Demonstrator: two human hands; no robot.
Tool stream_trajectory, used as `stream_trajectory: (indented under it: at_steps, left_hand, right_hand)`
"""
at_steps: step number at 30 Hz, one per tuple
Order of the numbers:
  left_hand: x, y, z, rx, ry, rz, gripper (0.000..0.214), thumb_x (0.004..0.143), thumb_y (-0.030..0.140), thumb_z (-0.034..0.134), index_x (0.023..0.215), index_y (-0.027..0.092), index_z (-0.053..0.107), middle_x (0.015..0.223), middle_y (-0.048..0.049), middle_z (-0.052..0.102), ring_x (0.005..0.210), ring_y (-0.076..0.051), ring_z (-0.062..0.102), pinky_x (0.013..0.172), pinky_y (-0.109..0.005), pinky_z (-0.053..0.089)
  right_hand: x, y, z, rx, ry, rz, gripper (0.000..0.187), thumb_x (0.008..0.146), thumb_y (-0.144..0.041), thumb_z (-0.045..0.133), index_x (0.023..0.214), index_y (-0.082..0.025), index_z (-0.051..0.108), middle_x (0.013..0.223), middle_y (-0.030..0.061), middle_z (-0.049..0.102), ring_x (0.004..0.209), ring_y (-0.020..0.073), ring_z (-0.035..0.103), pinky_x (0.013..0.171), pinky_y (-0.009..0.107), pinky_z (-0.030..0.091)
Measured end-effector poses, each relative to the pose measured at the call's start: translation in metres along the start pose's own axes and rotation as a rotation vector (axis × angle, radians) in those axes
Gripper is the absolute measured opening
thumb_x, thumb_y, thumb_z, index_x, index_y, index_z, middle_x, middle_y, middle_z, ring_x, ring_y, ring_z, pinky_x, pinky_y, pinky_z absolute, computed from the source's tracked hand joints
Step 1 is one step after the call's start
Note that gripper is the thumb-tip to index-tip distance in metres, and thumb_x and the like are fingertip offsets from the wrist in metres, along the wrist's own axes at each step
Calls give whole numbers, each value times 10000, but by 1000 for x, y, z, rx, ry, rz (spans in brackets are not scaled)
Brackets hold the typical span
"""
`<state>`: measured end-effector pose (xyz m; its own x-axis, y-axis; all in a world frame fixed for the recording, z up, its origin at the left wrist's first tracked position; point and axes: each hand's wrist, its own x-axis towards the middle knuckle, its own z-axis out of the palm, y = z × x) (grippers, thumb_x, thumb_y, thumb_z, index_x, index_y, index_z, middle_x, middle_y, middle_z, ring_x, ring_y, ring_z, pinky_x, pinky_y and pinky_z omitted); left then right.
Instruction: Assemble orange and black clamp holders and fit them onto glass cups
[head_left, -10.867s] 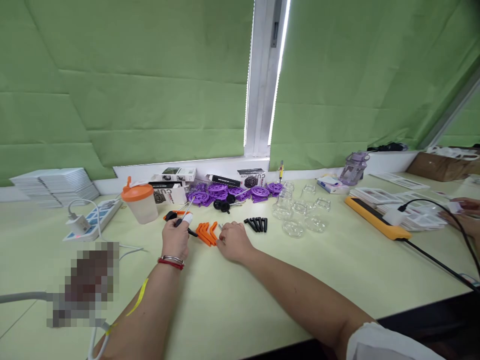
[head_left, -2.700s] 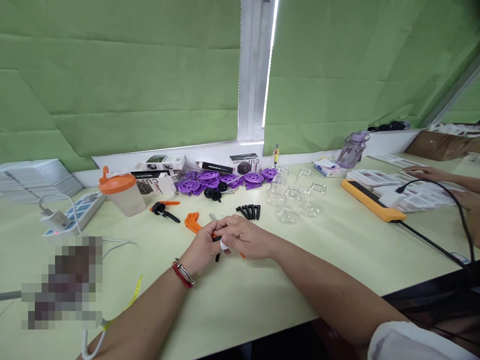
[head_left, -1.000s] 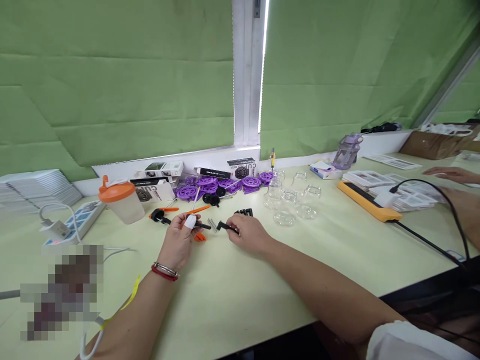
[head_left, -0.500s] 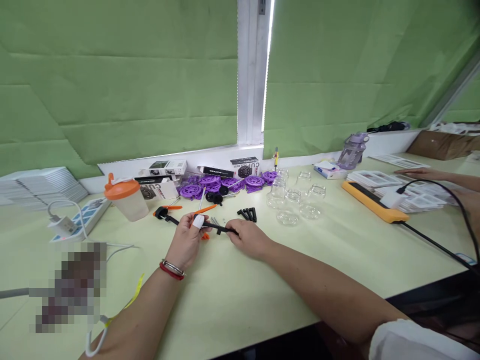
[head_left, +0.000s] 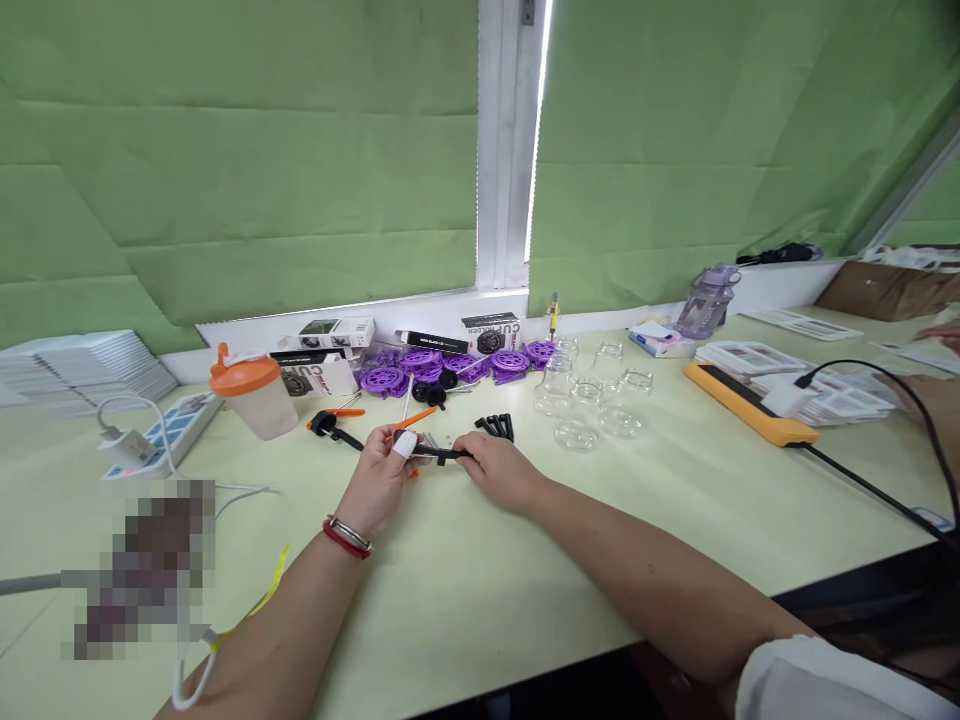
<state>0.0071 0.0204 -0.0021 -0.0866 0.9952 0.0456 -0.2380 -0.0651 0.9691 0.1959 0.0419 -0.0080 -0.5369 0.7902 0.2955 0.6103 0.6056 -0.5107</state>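
Note:
My left hand (head_left: 381, 482), with a white cap on one fingertip and a red and silver bracelet at the wrist, is closed on an assembly of a black plastic rod and an orange arm (head_left: 415, 417) that sticks up behind the fingers. My right hand (head_left: 501, 467) pinches a black plastic piece (head_left: 439, 454) that meets the left hand's part between the two hands, just above the pale green table (head_left: 465, 590). Several more black pieces (head_left: 496, 426) lie just beyond my right hand. A finished black and orange part (head_left: 334, 425) lies to the left.
Purple wheels (head_left: 442, 366) and small boxes line the window sill. Several clear glass jars (head_left: 589, 405) stand right of centre, an orange-lidded cup (head_left: 250, 391) and a power strip (head_left: 161, 438) on the left. A yellow device (head_left: 746, 403) with a black cable, and another person's hand (head_left: 930, 395), are at the right.
Over the last second my hands came together, and the black piece in my right hand now meets the part in my left. The view has shifted slightly.

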Motion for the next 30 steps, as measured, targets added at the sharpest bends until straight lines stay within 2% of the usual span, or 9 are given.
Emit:
stream_trajectory:
  at_steps: [6,12,20,30]
  left_hand:
    - [-2,0,-1,57,-34,-42,416,751,393,684,1033,209,440,992,-25,621,769,-129,635,750,-313,490]
    - [-3,-2,-4,178,-39,-2,496,649,202,742,1039,222,436,1035,-23,611,853,-144,609,763,-307,483]
    - [2,-9,-5,237,41,23,466,635,190,699,1025,213,444,993,-27,605,806,-140,589,692,-287,477]
    - [-2,-5,-2,230,20,29,476,629,177,678,1031,225,428,980,-18,596,792,-142,575,670,-273,439]
  right_hand:
    - [0,0,0,13,-2,16,181,901,-160,471,1032,-166,596,980,76,633,873,180,580,761,291,409]
    - [0,0,-1,19,5,21,184,903,-163,468,1034,-166,597,974,74,631,862,179,577,754,289,405]
    - [0,1,2,10,-9,-11,184,901,-158,471,1038,-160,593,985,76,637,884,183,578,775,293,409]
    - [-1,0,4,30,4,-14,182,904,-153,466,1040,-158,586,996,83,633,890,184,578,786,299,414]
